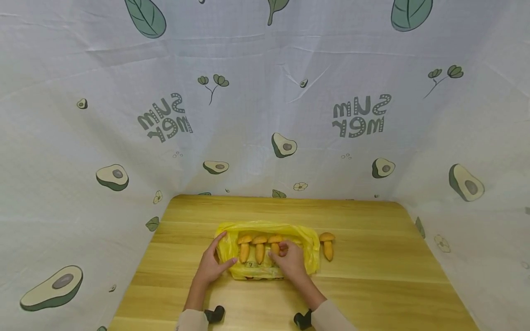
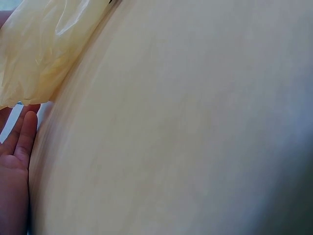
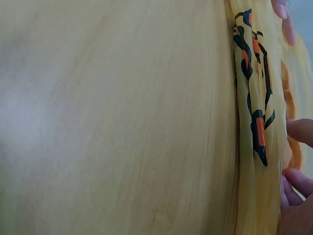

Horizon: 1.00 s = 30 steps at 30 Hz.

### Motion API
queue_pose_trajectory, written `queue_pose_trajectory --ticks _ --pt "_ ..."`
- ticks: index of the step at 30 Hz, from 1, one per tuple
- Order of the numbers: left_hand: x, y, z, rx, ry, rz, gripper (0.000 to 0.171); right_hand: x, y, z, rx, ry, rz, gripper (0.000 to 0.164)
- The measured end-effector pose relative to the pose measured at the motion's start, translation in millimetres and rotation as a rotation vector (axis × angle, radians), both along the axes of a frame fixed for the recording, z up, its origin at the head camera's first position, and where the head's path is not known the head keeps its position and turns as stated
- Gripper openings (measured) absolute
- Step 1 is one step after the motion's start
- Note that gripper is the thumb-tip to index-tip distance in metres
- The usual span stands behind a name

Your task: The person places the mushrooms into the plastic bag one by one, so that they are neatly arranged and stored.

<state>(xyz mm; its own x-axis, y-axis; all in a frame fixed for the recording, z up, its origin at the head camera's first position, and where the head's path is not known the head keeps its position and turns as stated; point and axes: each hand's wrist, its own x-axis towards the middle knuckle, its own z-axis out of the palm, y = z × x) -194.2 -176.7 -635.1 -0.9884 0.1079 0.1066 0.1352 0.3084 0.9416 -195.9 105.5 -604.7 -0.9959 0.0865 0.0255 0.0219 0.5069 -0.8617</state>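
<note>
A yellow plastic bag (image 1: 311,253) lies spread on the wooden table, its sides standing up around three orange-yellow mushrooms. The left mushroom (image 1: 244,250) and middle mushroom (image 1: 259,250) lie side by side in it, caps to the far side. My right hand (image 1: 290,259) pinches the stem of the right mushroom (image 1: 275,239) between thumb and fingers, inside the bag. My left hand (image 1: 210,263) touches the bag's left end, thumb and fingers spread; the left wrist view shows its straight fingers (image 2: 28,132) beside the plastic.
Another orange-yellow mushroom (image 1: 328,246) lies on the table (image 1: 372,285) just right of the bag. Black printing (image 3: 258,129) marks the bag's near side. White cloth (image 1: 248,124) with avocado prints hangs behind the table and along both sides.
</note>
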Motion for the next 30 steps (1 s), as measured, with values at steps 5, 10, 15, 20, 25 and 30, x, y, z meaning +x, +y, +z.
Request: queue_pose_trajectory --ticks 5,10,15,20,25,30 --pt "0.0 0.4 -0.4 -0.005 0.001 -0.001 0.092 0.3 6.4 0.0 -0.001 -0.016 -0.007 0.039" --pt "0.3 0.6 -0.8 -0.013 -0.007 0.004 0.092 -0.1 14.8 2.4 -0.005 0.006 -0.018 0.039" --pt "0.4 0.2 1.6 -0.016 -0.01 0.006 0.091 0.1 21.9 4.5 -0.006 0.052 -0.007 0.042" --pt "0.9 0.3 3.7 -0.011 -0.015 -0.001 0.092 0.4 28.0 5.5 0.003 0.053 0.001 0.04" --pt "1.1 0.3 3.8 -0.011 -0.007 -0.004 0.091 1.2 34.0 10.1 0.006 0.04 0.002 0.041" --pt "0.8 0.0 2.6 -0.01 -0.002 -0.007 0.091 3.4 40.6 15.6 0.01 0.046 0.009 0.042"
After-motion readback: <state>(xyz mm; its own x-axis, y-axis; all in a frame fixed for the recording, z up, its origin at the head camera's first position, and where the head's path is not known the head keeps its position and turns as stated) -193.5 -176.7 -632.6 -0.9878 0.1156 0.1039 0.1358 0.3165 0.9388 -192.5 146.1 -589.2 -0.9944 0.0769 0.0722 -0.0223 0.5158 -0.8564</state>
